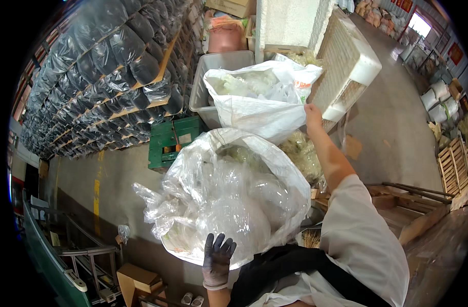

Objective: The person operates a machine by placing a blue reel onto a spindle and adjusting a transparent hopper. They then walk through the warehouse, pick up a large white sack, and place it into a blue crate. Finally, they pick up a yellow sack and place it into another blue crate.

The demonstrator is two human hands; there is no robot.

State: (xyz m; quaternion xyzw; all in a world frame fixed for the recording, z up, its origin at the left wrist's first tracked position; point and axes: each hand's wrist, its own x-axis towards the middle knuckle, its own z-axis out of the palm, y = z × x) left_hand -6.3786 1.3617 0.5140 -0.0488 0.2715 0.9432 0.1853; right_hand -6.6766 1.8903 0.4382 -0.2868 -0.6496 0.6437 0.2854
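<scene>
My right hand [313, 116] is stretched far forward, its fingers closed on the right edge of a white woven sack [264, 118]. That sack stands open and holds crumpled pale plastic film [247, 83]. Nearer to me is a larger white sack [295, 225], its mouth wide and heaped with clear plastic film [234, 204] that spills over the left side. In a dark-palmed glove, my left hand [217, 261] is raised at this sack's near rim, fingers spread and nothing in it. Whether it touches the film is unclear.
A grey plastic bin [201, 77] stands behind the far sack, beside a green metal box [173, 140]. Black-wrapped stacks [106, 77] rise at the left. White foam panels [346, 61] lean at the back right; a wooden crate [405, 212] sits right of me. Cardboard [139, 279] lies lower left.
</scene>
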